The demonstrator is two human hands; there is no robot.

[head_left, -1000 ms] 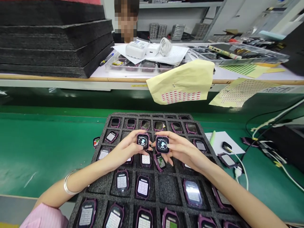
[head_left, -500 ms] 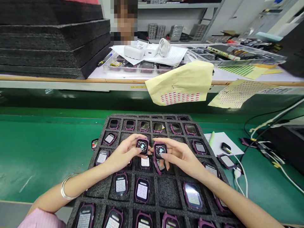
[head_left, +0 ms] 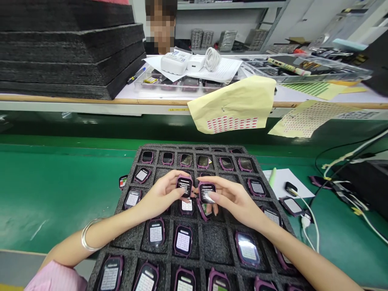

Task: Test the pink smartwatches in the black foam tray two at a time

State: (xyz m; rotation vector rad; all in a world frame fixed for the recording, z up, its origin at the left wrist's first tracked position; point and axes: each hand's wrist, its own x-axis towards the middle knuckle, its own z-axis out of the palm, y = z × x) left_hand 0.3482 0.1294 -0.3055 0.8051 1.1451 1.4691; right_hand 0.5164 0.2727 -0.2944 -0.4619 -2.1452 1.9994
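Note:
My left hand [head_left: 169, 186] is closed around a purple-framed smartwatch body [head_left: 184, 184], with the thumb on its screen. Beside it, my right hand [head_left: 228, 196] grips a second such smartwatch body [head_left: 207, 186], its thumb also resting on the glass. Both screens show white text on black. The two watches are held side by side, close together, above a black foam tray [head_left: 216, 242]. In the tray's square pockets lie several more purple watch bodies, such as this watch [head_left: 183, 241]; many screens show a white grid. My fingers partly cover the pockets beneath them.
A stack of black foam sheets [head_left: 69, 60] stands on the shelf at left, near a clear plastic box [head_left: 169, 87]. Yellow sticker sheets [head_left: 233, 103] hang from the shelf edge. White cables [head_left: 315, 226] and a charger lie at right. A person [head_left: 160, 30] is behind the shelf.
Both held watches have switched from a watch face with a coloured figure to a menu of white text. My hands stay nearly in place; the view has shifted slightly.

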